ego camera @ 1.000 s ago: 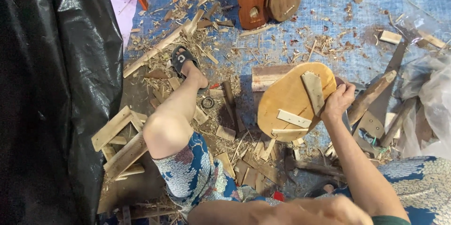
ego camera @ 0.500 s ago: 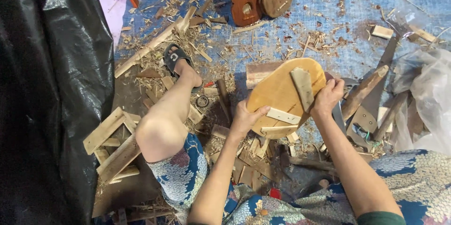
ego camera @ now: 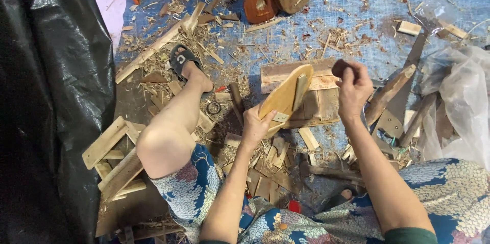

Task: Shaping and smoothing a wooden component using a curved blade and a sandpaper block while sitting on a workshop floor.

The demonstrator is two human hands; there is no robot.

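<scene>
Here the left hand [ego camera: 256, 126] holds a pale oval wooden board [ego camera: 284, 97] tilted by its lower edge, the right hand [ego camera: 352, 88] grips a small dark round block [ego camera: 339, 67] beside it; that thin grip could let the board slip.

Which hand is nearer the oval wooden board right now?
Left. The left hand grips the oval wooden board at its lower end; the right hand is off to its right, apart, holding a small dark piece.

Our clothes, seen from above

We wear a blue garment [ego camera: 204, 193] printed with white, scale-like flowers and reddish blooms across the lap, a dark green sleeve edge [ego camera: 408, 236] on the near right arm, and a black sandal [ego camera: 179, 60] with a pale mark on the far foot.
</scene>
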